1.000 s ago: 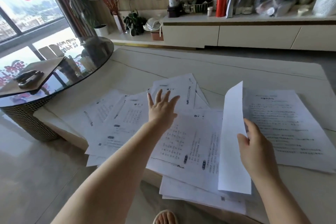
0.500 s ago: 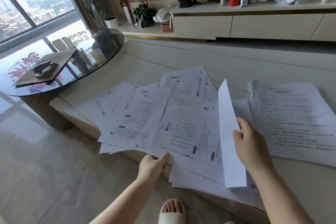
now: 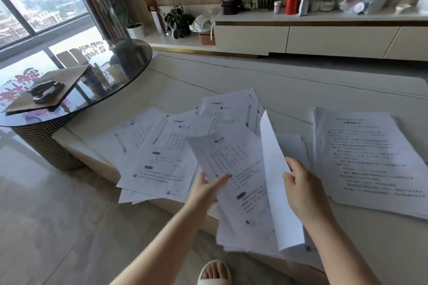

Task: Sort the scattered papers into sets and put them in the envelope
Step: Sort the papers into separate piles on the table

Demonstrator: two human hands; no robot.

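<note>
Printed sheets lie fanned over the near half of the pale stone table [image 3: 301, 76]. My left hand [image 3: 206, 188] pinches a printed worksheet [image 3: 234, 164] by its left edge and holds it lifted above the scattered papers [image 3: 162, 152]. My right hand [image 3: 301, 190] grips a white sheet [image 3: 275, 180] held upright, its blank back facing me. A separate stack of text pages [image 3: 370, 159] rests on the table to the right. A brown envelope [image 3: 55, 85] lies on the round glass side table at the left.
The glass side table [image 3: 129, 69] stands left of the stone table, with a dark stapler-like object [image 3: 45, 91] on the envelope. A long low cabinet [image 3: 324, 37] with jars, a red bottle and bags runs along the back wall. My slippered foot [image 3: 214, 273] shows below.
My left hand drew back from the middle of the papers, took a worksheet by its edge and lifted it. My right hand kept holding its sheet upright.
</note>
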